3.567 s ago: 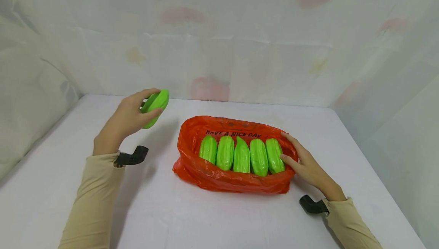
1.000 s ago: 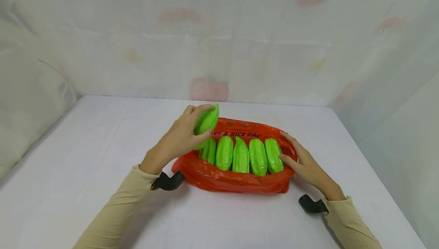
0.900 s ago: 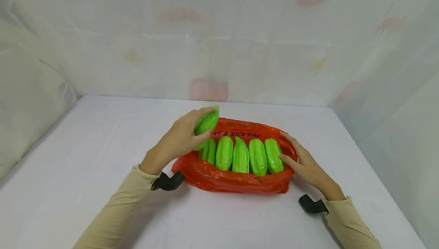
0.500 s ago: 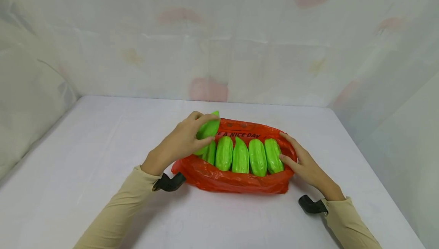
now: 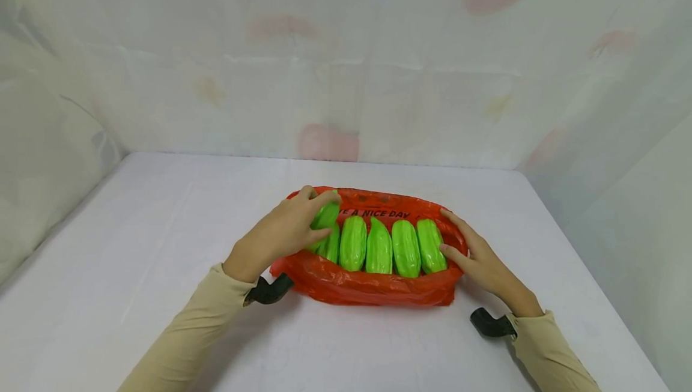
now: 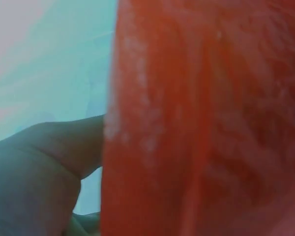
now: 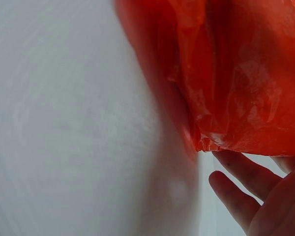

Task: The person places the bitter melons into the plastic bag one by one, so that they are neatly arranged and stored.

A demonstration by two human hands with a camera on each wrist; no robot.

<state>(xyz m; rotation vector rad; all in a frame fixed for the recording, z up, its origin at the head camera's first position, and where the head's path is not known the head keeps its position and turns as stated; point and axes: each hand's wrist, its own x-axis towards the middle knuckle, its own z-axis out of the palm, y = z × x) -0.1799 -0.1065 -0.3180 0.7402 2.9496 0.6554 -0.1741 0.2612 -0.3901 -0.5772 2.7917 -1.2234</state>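
Observation:
In the head view, a red plastic bag [image 5: 367, 289] lies spread open on the table with lettering inside its back wall. Several bright green ridged gourds [image 5: 379, 247] lie side by side in it. My left hand [image 5: 289, 227] grips another green gourd [image 5: 326, 217] by its ends, low within the bag's left end, overlapping the leftmost gourd. My right hand [image 5: 481, 260] holds the bag's right end, its thumb over the rim beside the rightmost gourd. The red plastic [image 6: 157, 118] hides the left fingertips in the left wrist view. Fingers [image 7: 236, 196] show behind the bag in the right wrist view.
A white cloth covers the table [image 5: 351, 350], and a pale patterned sheet [image 5: 346, 68] hangs behind it. Black curved pieces [image 5: 270, 290] stick out from both sleeve cuffs.
My left hand has carried its gourd from the table's left over to the bag, then lowered it into the left end. My right hand has stayed at the bag's right end.

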